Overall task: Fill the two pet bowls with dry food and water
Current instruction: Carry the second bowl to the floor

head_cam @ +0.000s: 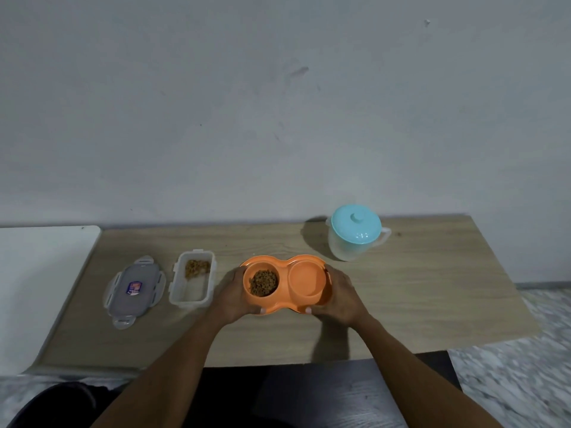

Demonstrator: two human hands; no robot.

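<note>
While the left hand [235,293] and right hand [338,293] grasp the orange double bowl [285,284], the jug [355,233] stands at two o'clock.

Left hand [234,296] and right hand [341,296] grip the orange double bowl [285,264], kibble [263,283] in its left well.

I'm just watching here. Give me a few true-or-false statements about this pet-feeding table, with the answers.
1. The left bowl of the orange double dish holds dry food. True.
2. The right bowl is heaped with dry food. False: no food is in it.
3. The jug has its blue lid on. True.
4. The food container is closed. False: its lid lies beside it.
5. Only one hand holds the dish. False: the left hand and right hand both grip it.
</note>
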